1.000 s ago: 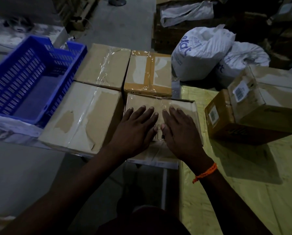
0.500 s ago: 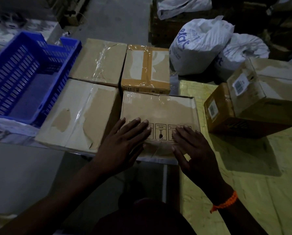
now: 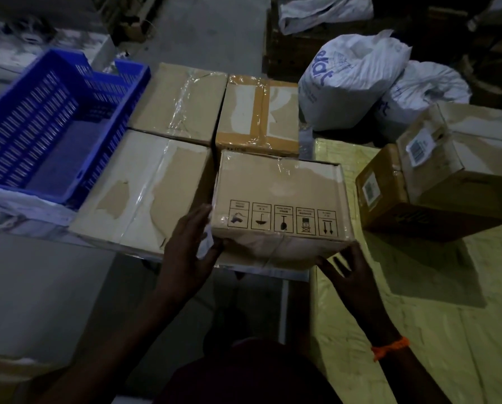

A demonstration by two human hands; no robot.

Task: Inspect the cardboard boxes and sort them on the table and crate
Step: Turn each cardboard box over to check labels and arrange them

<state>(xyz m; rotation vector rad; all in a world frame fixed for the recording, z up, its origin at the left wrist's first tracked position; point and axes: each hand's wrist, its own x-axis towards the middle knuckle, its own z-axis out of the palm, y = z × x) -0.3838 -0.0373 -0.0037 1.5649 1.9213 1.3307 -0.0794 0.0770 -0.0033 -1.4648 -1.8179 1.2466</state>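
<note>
Cardboard box with handling symbols (image 3: 281, 199): sitting between left hand (image 3: 188, 246) and right hand (image 3: 347, 271), both pressing straight, unclenched fingers against its near corners.

Six cardboard boxes (image 3: 281, 185), one blue crate (image 3: 16, 118), three white sacks (image 3: 351, 80).
</note>
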